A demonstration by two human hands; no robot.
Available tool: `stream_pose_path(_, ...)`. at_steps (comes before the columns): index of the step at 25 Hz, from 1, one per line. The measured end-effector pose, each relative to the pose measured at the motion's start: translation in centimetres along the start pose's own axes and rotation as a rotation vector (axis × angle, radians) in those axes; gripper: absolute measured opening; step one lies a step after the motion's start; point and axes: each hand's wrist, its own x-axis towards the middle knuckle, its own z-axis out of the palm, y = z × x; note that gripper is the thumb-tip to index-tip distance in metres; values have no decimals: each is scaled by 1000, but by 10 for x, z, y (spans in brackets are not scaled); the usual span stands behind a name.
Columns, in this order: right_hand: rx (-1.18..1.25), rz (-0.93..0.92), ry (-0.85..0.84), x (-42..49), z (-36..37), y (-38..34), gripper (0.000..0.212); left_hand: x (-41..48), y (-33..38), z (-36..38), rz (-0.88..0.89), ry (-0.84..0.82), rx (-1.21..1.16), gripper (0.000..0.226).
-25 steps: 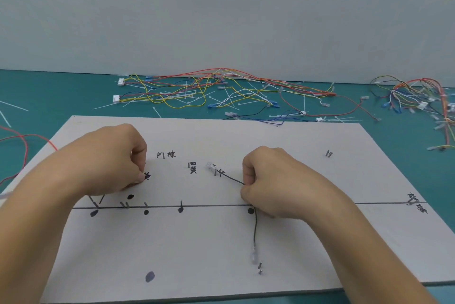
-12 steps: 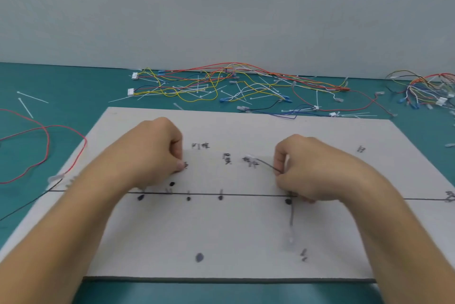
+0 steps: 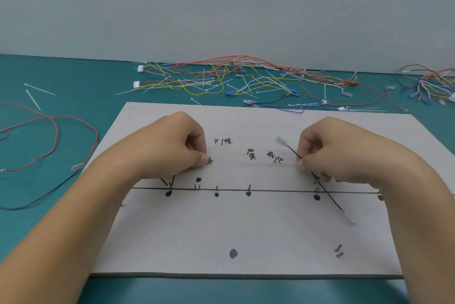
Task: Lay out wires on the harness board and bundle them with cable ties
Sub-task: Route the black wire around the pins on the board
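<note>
Head-worn camera looks forward and down, close over the harness board (image 3: 246, 230).

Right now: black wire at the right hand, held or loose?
Held. Right hand pinches the black wire mid-length; its two ends stick out free, one above the grip, one below.

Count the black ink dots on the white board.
7. Five dots sit under the long line, the rightmost half hidden by the right forearm; one above it beside the left hand; one near the front edge. Hands may hide more.
</note>
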Motion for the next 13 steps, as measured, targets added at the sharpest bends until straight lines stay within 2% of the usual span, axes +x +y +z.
stream_pose_path(3,163,-57,-7,-4,-4,0,16,1,0,0,20,3,-23,17)
stream_pose_path(6,333,-150,25,-8,-7,-5,14,2,0,2,23,106,-79,22)
stream_pose_path(8,543,-220,17,-11,-5,-12,14,2,1,2,65,184,-153,20)
stream_pose_path(10,717,-265,-65,-15,3,-23,15,2,4,3,150,212,-311,18)
stream_pose_path(13,754,-280,-237,-19,25,-41,17,0,12,7,239,133,-521,17)
